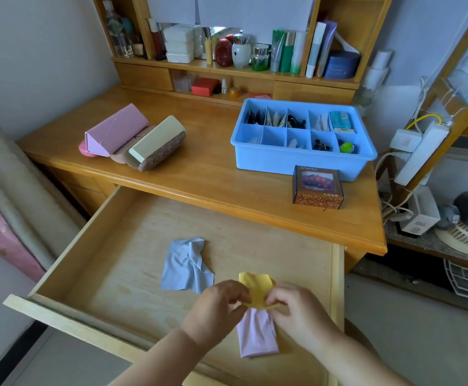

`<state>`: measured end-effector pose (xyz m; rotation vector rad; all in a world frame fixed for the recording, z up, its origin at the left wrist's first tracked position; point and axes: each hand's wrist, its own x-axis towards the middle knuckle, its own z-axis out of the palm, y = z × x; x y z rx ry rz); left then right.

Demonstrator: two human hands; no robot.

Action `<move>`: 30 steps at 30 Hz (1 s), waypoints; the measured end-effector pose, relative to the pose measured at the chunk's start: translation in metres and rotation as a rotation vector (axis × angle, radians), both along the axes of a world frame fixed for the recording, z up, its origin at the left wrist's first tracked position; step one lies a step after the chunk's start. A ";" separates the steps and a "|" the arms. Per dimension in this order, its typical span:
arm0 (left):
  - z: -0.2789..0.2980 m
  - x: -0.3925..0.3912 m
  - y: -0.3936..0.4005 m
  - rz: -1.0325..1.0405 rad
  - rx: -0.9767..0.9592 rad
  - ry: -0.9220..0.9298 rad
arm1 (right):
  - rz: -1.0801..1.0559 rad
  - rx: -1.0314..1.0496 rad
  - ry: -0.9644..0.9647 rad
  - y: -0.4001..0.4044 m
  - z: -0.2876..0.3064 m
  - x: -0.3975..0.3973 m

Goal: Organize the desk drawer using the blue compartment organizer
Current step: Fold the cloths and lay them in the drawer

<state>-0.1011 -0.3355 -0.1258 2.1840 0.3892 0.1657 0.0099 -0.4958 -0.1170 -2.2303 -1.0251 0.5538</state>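
Yellow soft cloth [256, 288] pinched between both hands' fingers [241, 298]

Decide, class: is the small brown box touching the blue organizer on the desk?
Cannot tell. In the head view the brown box overlaps the blue organizer's front wall, hiding any gap.

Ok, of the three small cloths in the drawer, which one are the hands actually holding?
The yellow cloth, pinched between the left hand and right hand. The pink cloth lies beneath the hands, and the blue cloth lies crumpled, apart to the left.
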 end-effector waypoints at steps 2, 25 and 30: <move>-0.012 -0.006 -0.003 -0.192 0.090 0.108 | 0.136 -0.162 -0.035 -0.006 -0.019 -0.009; -0.056 0.019 0.132 0.549 0.099 0.170 | 0.103 -0.157 0.119 0.069 -0.041 0.008; -0.065 0.051 0.166 0.331 0.408 0.346 | -0.002 -0.111 0.214 0.097 -0.035 0.022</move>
